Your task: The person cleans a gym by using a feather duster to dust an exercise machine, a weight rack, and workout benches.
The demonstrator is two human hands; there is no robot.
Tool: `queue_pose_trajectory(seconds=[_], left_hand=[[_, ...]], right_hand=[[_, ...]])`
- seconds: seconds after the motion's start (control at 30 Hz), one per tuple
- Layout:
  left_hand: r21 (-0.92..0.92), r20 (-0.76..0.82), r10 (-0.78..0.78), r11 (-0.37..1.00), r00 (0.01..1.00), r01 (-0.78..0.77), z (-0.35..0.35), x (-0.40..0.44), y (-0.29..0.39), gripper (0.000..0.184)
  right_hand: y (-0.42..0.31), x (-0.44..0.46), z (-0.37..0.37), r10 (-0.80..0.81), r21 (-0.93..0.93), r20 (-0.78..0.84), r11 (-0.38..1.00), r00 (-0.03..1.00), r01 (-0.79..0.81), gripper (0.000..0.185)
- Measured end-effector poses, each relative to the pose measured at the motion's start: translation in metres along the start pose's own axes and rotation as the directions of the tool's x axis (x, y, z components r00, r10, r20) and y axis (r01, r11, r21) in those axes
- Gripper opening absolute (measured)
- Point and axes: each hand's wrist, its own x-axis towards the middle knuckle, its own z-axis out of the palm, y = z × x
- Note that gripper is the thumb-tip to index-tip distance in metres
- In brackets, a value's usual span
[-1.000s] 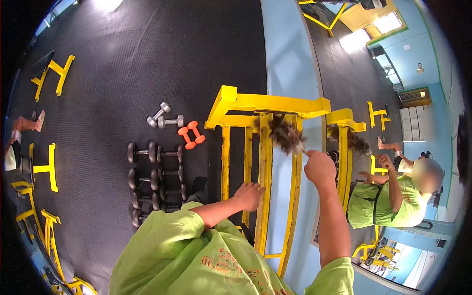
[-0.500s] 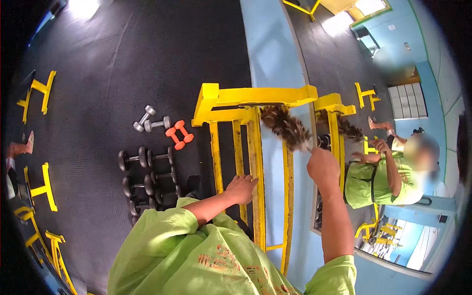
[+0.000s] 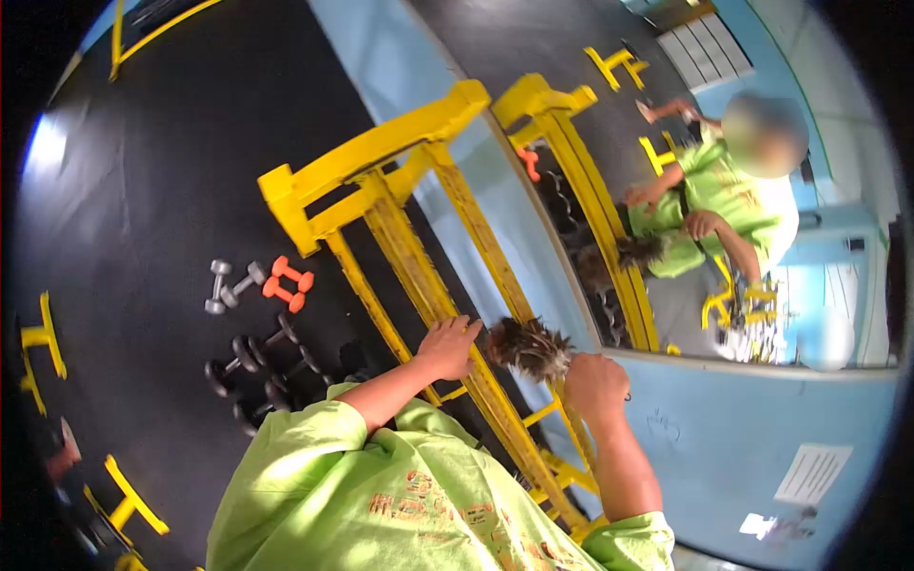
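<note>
My right hand (image 3: 597, 385) is closed around the handle of a feather duster (image 3: 529, 349). The duster's brown feathers point left, against or just over the far upright rails of a yellow metal rack (image 3: 400, 252). My left hand (image 3: 447, 348) grips a nearer rail of the same rack, its fingers curled over the top, close to the feather tips. Yellow paint on the rails looks worn, with dark marks along the edges. Most of the duster's handle is hidden inside my right fist.
Black dumbbells (image 3: 228, 378), grey dumbbells (image 3: 219, 286) and orange dumbbells (image 3: 288, 284) lie on the dark floor to the left. A wall mirror (image 3: 705, 324) behind the rack reflects me and the room. A paper sheet (image 3: 814, 474) hangs on the blue wall.
My view has turned, tilting the rack. The duster has moved down along the rack, from near its top crossbar to beside my left hand. My left hand stays on the rail.
</note>
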Motion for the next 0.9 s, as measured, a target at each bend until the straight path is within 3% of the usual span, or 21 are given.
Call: queue_pose_trajectory(seconds=[0.1,0.17,0.23,0.3,0.43,0.57,0.63,0.7,0.73,0.9], left_hand=[[0.067,0.084,0.074,0.995,0.994,-0.08,0.014,0.01,0.018,0.081],[0.124,0.145,0.114,0.983,0.983,-0.133,0.021,0.016,0.03,0.081],[0.184,0.182,0.139,0.968,0.973,-0.173,0.036,0.02,0.037,0.081],[0.241,0.218,0.168,0.945,0.961,-0.22,0.048,0.024,0.044,0.081],[0.318,0.39,0.112,0.915,0.914,-0.248,0.069,0.023,0.066,0.082],[0.356,0.482,0.1,0.885,0.87,-0.299,0.088,0.023,0.081,0.082],[0.368,0.516,0.093,0.873,0.851,-0.319,0.099,0.024,0.09,0.081],[0.384,0.548,0.085,0.858,0.832,-0.34,0.108,0.024,0.097,0.081],[0.386,0.54,0.091,0.857,0.837,-0.342,0.112,0.023,0.101,0.082],[0.423,0.561,0.092,0.823,0.823,-0.38,0.129,0.02,0.124,0.08]], right_hand=[[0.02,-0.025,0.026,0.081,0.066,-0.008,0.995,0.997,-0.08,0.023],[0.031,-0.042,0.053,0.137,0.214,-0.002,0.968,0.991,-0.133,0.032],[0.044,-0.063,0.071,0.204,0.226,0.077,0.95,0.976,-0.217,0.032],[0.061,-0.078,0.096,0.318,0.125,0.268,0.925,0.909,-0.36,0.032],[0.081,-0.127,0.125,0.386,0.302,0.195,0.851,0.902,-0.43,0.035],[0.095,-0.148,0.152,0.475,0.306,0.321,0.767,0.82,-0.564,0.04],[0.097,-0.161,0.146,0.487,0.309,0.364,0.741,0.794,-0.596,0.041],[0.1,-0.175,0.152,0.443,0.393,0.274,0.758,0.853,-0.52,0.029],[0.107,-0.179,0.154,0.449,0.368,0.364,0.736,0.816,-0.569,0.03],[0.129,-0.202,0.16,0.396,0.419,0.481,0.68,0.782,-0.602,0.029]])
